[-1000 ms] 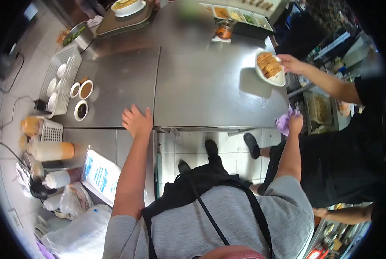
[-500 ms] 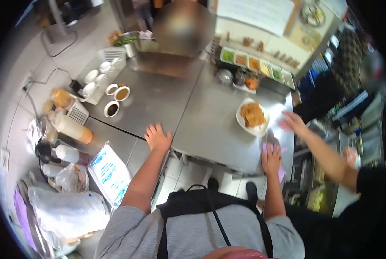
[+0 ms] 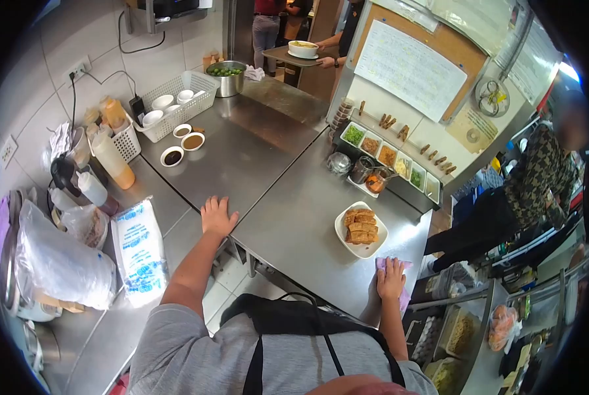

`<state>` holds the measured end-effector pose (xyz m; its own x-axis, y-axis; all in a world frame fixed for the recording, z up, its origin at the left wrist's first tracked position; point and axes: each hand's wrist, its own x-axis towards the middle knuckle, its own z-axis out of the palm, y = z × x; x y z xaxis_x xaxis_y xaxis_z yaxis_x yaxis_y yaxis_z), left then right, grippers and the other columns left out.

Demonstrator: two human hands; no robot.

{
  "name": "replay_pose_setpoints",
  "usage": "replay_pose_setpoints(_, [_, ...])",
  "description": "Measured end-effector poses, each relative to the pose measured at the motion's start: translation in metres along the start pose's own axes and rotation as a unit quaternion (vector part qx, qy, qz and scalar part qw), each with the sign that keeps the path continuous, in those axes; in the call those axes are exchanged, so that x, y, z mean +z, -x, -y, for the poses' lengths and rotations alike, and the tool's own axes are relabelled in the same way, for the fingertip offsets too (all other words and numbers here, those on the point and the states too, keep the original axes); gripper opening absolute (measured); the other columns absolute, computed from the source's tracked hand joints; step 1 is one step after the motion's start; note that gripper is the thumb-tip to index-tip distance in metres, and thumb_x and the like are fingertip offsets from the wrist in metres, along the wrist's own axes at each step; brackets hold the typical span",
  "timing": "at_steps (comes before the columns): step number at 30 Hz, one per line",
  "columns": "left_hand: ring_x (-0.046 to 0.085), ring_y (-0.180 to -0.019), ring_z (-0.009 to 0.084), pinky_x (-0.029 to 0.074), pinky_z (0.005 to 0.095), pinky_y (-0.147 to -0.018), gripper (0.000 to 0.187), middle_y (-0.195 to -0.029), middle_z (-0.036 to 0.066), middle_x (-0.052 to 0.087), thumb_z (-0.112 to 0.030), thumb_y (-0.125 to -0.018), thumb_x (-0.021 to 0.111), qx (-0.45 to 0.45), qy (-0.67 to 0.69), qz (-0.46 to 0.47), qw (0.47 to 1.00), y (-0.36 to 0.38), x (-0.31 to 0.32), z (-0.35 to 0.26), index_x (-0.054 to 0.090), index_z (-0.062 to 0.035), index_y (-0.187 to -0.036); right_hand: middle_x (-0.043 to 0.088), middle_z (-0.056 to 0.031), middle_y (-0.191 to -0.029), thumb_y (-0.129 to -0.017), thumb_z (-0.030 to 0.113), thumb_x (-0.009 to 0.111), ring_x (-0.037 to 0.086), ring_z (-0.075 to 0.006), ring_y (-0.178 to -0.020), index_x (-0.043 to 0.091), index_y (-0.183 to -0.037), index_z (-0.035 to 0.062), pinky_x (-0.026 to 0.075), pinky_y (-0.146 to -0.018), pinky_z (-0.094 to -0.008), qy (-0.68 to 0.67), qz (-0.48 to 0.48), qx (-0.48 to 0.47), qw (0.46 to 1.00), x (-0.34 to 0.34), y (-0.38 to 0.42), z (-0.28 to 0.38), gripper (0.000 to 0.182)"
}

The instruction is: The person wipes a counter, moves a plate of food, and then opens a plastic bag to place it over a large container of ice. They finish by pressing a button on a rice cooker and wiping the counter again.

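Note:
My left hand (image 3: 219, 216) lies flat with fingers spread on the steel counter (image 3: 268, 227), near its front edge, and holds nothing. On the right, my right hand (image 3: 391, 280) presses palm-down on a pink-purple cloth (image 3: 405, 299), its fingers stretched out over it. Just beyond that hand stands a white plate (image 3: 377, 247) with stacked pieces of golden-brown fried food (image 3: 361, 227). Past my left hand are three small white bowls; one dish of dark sauce (image 3: 172, 157) and one of brown sauce (image 3: 192, 141) show clearly.
A topping rack (image 3: 386, 157) and jars (image 3: 361, 170) line the back right. Along the left wall stand a white basket (image 3: 202, 105) of bowls, squeeze bottles (image 3: 115, 161) and a printed plastic packet (image 3: 138, 250). A person in camouflage (image 3: 531, 178) stands right; another holds a tray (image 3: 291, 56) with a bowl.
The view has swung and become sharper. Another person's arm, reaching beside the plate before, is gone from there. My hands stay on the counter and the cloth.

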<state>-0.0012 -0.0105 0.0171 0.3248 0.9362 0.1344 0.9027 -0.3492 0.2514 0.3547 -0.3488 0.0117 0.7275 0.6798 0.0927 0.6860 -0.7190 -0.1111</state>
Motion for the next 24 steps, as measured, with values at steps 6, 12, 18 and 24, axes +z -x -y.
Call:
replay_pose_setpoints(6, [0.022,-0.121,0.0290,0.017,0.0407,-0.098,0.056,-0.126,0.016,0.030,-0.039,-0.071,0.053,-0.033,0.046,-0.008,0.998,0.002,0.004,0.000,0.041,-0.0100,-0.117,0.029,-0.0108,-0.130,-0.079,0.033,0.043,0.021,-0.0327,-0.122,0.036,-0.124,0.0162,0.021,-0.094,-0.0514,0.003,0.002,-0.008,1.000,0.006,-0.022,-0.007,0.048])
replay_pose_setpoints(12, [0.026,-0.120,0.0316,0.024,0.0371,-0.097,0.067,-0.128,0.021,0.028,-0.040,-0.073,0.053,-0.025,0.322,0.168,0.932,-0.031,-0.017,-0.073,0.028,-0.0059,-0.126,0.028,-0.0197,-0.128,-0.075,0.032,0.051,0.025,-0.0360,-0.119,0.029,-0.127,0.0113,0.023,-0.095,-0.0452,-0.113,-0.050,0.003,0.992,-0.003,-0.019,-0.006,0.060])
replay_pose_setpoints(18, [0.033,-0.115,0.0338,0.030,0.0353,-0.093,0.076,-0.124,0.023,0.033,-0.037,-0.073,0.056,0.073,0.440,0.198,0.873,-0.067,-0.030,-0.132,0.017,-0.0052,-0.130,0.035,-0.0223,-0.121,-0.073,0.033,0.055,0.034,-0.0358,-0.113,0.040,-0.120,0.0058,0.027,-0.094,-0.0417,-0.227,-0.091,0.028,0.969,0.013,-0.021,-0.048,0.056])
replay_pose_setpoints(24, [0.052,-0.088,0.0403,0.041,0.0394,-0.077,0.082,-0.095,0.026,0.054,-0.033,-0.076,0.052,0.199,0.299,0.097,0.928,-0.078,-0.066,-0.194,-0.004,-0.0095,-0.131,0.037,-0.0204,-0.121,-0.072,0.038,0.053,0.035,-0.0344,-0.112,0.039,-0.119,0.0073,0.028,-0.092,-0.0431,-0.022,-0.101,0.034,0.994,0.003,-0.011,-0.017,0.058])
